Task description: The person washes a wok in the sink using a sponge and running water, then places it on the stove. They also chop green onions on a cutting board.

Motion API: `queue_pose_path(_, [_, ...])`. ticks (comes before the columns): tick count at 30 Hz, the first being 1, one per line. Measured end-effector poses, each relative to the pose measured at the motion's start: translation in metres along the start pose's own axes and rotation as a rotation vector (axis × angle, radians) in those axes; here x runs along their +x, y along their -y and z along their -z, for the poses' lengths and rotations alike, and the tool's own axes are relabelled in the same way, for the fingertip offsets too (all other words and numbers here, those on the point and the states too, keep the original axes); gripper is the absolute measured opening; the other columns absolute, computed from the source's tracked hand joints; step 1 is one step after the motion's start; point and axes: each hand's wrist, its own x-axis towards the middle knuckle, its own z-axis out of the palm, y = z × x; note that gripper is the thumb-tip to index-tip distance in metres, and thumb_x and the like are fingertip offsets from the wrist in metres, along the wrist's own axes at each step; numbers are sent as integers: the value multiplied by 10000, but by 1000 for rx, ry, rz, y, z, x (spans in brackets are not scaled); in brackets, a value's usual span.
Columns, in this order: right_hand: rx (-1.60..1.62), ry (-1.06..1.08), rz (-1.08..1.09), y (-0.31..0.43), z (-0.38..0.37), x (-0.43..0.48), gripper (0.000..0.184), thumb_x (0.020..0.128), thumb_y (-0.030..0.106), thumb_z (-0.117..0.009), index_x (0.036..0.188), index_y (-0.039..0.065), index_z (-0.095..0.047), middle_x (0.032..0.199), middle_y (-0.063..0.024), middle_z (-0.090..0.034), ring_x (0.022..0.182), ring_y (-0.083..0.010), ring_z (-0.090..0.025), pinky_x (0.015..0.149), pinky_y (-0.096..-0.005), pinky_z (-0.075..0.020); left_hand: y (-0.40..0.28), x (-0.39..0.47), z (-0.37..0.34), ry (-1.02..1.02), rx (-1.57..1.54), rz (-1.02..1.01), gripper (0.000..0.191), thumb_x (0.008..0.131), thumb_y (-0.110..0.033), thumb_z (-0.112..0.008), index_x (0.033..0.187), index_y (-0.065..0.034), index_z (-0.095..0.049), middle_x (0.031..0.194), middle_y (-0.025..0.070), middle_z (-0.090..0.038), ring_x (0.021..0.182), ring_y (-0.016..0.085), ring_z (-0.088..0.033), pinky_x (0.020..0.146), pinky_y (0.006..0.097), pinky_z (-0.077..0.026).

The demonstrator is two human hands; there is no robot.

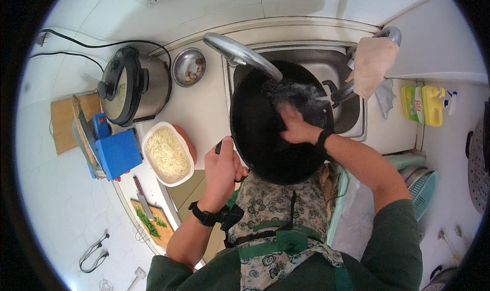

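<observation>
A large black wok (264, 138) rests tilted over the stainless steel sink (346, 67). My left hand (222, 164) is closed around its handle at the left rim. Inside the wok, my right hand (296, 126) reaches down towards the wet inner surface, thumb apart from the fingers. Motion blurs its fingertips, and I see nothing held in it. The curved metal faucet (245, 55) ends just above the wok, where water (294, 94) splashes near my right fingers.
Left of the sink stand a tub of noodles (168, 153), a small metal bowl (188, 67) and an electric pressure cooker (134, 86). A knife (143, 201) lies on a cutting board (164, 218) with chopped greens. At right are a cloth (375, 67) and a yellow detergent jug (423, 105).
</observation>
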Motion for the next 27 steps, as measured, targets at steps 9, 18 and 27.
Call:
queue_pose_path(9, [451,252,428,83,-38,-37,628,1101,310,-421,1603,-14,-226,1700,-158,-167,1573,-248,-138,1268,-342,-124,-3,4,3,-25,-19,31,447,1066,-348,-521,702,-103,-436,530,10,-386,412,142,-364,496,360,-444])
queue_pose_path(18, [-563,-1,376,-65,21,-120,335,814,86,-628,1134,51,-721,1322,-127,-660,1093,-290,-637,933,-428,-483,-2,4,5,13,-29,8,454,1080,-335,-495,708,-82,-428,526,19,-405,394,136,-381,464,340,-448])
queue_pose_path(27, [-586,-440,228,-74,43,-67,353,843,12,-575,1162,82,-710,1278,-135,-658,1097,-356,-615,944,-433,-531,-3,9,5,-5,-22,28,424,1083,-313,-490,728,-88,-435,524,16,-406,398,139,-380,472,347,-453])
